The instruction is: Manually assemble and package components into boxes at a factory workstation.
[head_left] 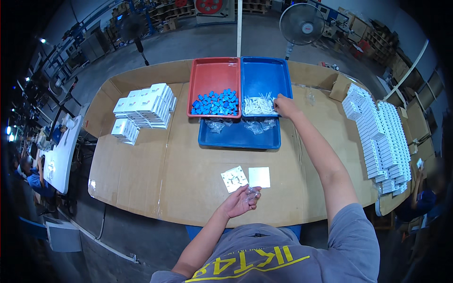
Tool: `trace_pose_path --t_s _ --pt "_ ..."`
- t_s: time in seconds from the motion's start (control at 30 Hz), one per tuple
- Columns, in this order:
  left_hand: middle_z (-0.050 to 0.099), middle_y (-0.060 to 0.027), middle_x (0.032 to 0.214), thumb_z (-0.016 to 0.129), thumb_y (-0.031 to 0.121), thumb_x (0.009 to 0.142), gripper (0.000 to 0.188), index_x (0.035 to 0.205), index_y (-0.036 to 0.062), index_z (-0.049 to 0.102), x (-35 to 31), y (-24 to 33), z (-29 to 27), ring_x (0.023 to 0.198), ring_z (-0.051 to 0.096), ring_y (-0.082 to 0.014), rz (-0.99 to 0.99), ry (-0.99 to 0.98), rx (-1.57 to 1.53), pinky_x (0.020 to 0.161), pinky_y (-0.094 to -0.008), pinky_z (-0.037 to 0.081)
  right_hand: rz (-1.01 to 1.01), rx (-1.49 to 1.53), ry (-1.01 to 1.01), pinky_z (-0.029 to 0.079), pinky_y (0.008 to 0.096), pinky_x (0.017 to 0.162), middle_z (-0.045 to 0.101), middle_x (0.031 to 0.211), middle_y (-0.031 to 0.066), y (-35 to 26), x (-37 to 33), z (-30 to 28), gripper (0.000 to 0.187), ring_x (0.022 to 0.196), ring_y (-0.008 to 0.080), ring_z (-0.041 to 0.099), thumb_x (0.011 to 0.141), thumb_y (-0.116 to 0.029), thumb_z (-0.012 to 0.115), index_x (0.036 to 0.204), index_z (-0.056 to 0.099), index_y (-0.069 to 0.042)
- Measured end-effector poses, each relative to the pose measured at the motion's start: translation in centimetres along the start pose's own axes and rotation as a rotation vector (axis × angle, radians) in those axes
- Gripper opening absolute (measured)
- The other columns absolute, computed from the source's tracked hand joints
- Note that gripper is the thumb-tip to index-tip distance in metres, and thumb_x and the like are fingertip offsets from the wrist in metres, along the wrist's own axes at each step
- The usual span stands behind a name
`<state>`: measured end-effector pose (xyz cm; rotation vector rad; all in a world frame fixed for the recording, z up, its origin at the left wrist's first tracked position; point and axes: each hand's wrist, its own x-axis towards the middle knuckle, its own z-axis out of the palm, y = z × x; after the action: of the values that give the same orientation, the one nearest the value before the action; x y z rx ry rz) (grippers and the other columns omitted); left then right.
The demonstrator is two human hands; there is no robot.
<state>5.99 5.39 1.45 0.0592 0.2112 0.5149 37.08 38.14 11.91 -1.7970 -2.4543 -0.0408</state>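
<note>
My left hand (239,203) is palm up near the table's front edge, its fingers curled round a small clear plastic bag (252,193). My right hand (285,106) reaches far forward to the front right corner of the blue tray (265,75). Its fingers are closed at the pile of white stick-like pieces (258,104); what they hold, if anything, is hidden. Just beyond my left hand lie two flat white squares: one printed with dark marks (233,178) and tilted, the other a plain white square (259,177).
A red tray (214,78) of small blue pieces (214,102) adjoins the blue tray. Nearer, a lower blue tray (238,137) holds clear bags (258,126). White box stacks stand left (146,104) and right (377,137). Raised cardboard (141,74) edges the table's back.
</note>
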Motion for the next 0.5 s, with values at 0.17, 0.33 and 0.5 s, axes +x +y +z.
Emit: trace_pose_path --t_s 0.17,0.33,0.5 --pt "0.061 -0.0079 0.110 0.039 0.043 0.113 0.053 0.139 0.0003 0.054 0.0 0.0 0.4 0.079 0.052 -0.0151 0.007 0.018 0.006 0.079 -0.0334 0.047 0.071 0.034 0.137 0.057 0.0503 0.089 0.065 0.110 0.0150 0.2 -0.2 0.2 0.008 0.102 0.0368 0.069 0.088 -0.012 0.066 0.092 0.073 -0.008" --pt "0.061 -0.0081 0.109 0.037 0.043 0.113 0.052 0.141 0.0009 0.052 0.0 -0.1 0.2 0.080 0.052 -0.0153 -0.002 0.008 -0.001 0.080 -0.0338 0.048 0.077 0.033 0.057 0.058 0.0480 0.091 0.068 0.115 0.0149 0.3 -0.2 -0.9 0.011 0.105 0.0366 0.070 0.086 -0.012 0.068 0.093 0.076 -0.009" --pt "0.060 -0.0081 0.110 0.037 0.043 0.113 0.053 0.141 0.0008 0.052 0.0 -0.1 0.5 0.081 0.053 -0.0156 0.001 0.020 0.006 0.080 -0.0338 0.048 0.057 0.057 -0.043 0.058 0.0461 0.089 0.074 0.106 0.0173 0.4 0.0 -2.0 0.015 0.105 0.0337 0.071 0.082 -0.017 0.075 0.092 0.083 -0.010"
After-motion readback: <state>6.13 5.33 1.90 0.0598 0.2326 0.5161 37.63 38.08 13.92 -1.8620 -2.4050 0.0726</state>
